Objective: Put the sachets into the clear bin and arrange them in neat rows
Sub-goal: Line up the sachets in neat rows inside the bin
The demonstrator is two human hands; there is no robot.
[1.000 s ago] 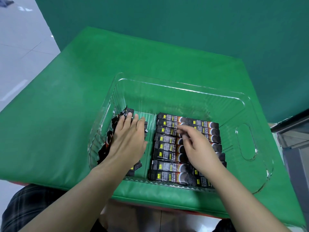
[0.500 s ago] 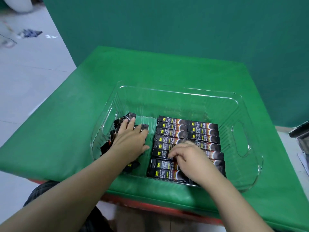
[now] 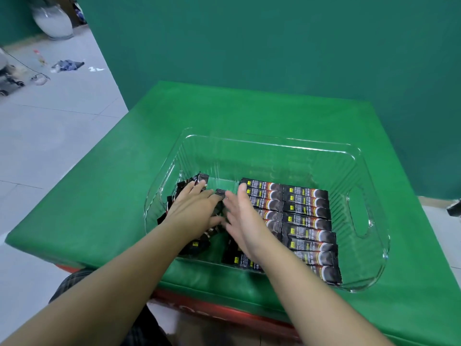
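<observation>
A green-covered tabletop (image 3: 124, 196) stood before a green backdrop. The right hand (image 3: 245, 218), fingers straight and together, had left the sachet rows (image 3: 308, 221) and moved left toward the loose sachets (image 3: 197, 243). The left hand (image 3: 193, 213) stayed flat, fingers extended, on that pile. All sachets lay in the clear bin (image 3: 361, 216). The hands hid much of the pile and the left row.

Green cloth (image 3: 224, 126) over a red-edged table, green backdrop (image 3: 274, 46), grey tiled floor (image 3: 50, 136), crumpled rag (image 3: 68, 65).
</observation>
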